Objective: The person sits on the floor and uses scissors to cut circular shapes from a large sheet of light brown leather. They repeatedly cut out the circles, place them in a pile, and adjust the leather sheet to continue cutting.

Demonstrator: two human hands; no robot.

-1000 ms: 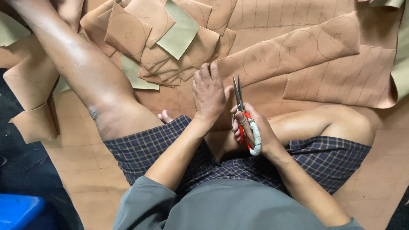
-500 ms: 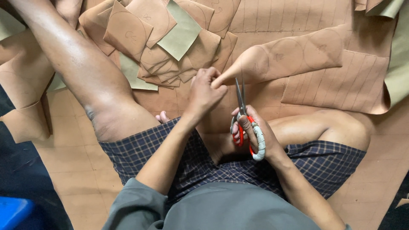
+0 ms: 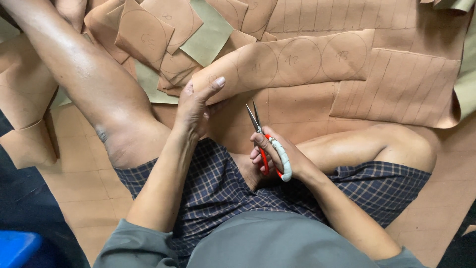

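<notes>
Seated on the floor (image 3: 74, 188), legs spread, brown sheet material laid out ahead

Left hand (image 3: 196, 106): clamped on the near end of a long tan strip (image 3: 297, 62), thumb on top, fingers beneath, that end lifted off the floor and curled over

Strip: marked with a row of drawn circles, long axis running from the left hand away to the right and slightly up the frame, far end resting on a larger ruled sheet (image 3: 401, 87) with parallel pencil lines

Right hand (image 3: 277, 159): closed through the red loops of a pair of scissors (image 3: 263, 139), one loop wrapped in pale tape, blades parted a little and pointing up the frame toward the strip's underside

Key relation: strip's held end lies up and to the left of the scissor tips, near but not touching; blades roughly crosswise to the strip's long axis; left hand already on the strip, right hand nearer the body, just below it

Hands apart, each on its own thing, open floor and thigh between them

Behind the left hand: heap of cut pieces (image 3: 163, 34), some tan with drawn circles, some pale green, overlapping in no order

Lower left corner: edge of a blue object (image 3: 17, 248), kind not clear
</notes>
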